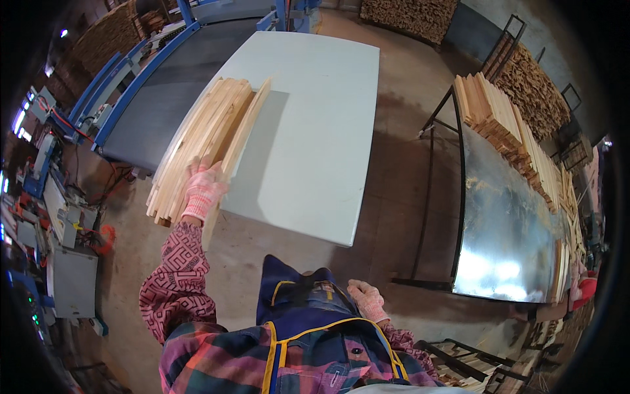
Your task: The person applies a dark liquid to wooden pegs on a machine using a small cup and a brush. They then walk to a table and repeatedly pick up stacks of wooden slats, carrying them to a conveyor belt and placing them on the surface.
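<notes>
My left hand (205, 188), in a pink and white glove, is closed around a wooden strip (246, 125) near its close end. That strip stands apart from the others along the right side of a stack of long pale wooden strips (203, 131). The stack lies at the left edge of a pale grey-white tabletop (321, 118), its close ends jutting past the edge. My right hand (367, 300), gloved too, hangs beside my dark blue apron (308, 308) with its fingers curled in; nothing shows in it.
Left of the tabletop runs a dark conveyor belt (170, 85) with a blue frame. On the right, a shiny metal-topped table (505, 230) bears rows of wooden strips (489, 111). Further back are big piles of stacked wood (531, 88). A grey machine cabinet (73, 282) stands at the left.
</notes>
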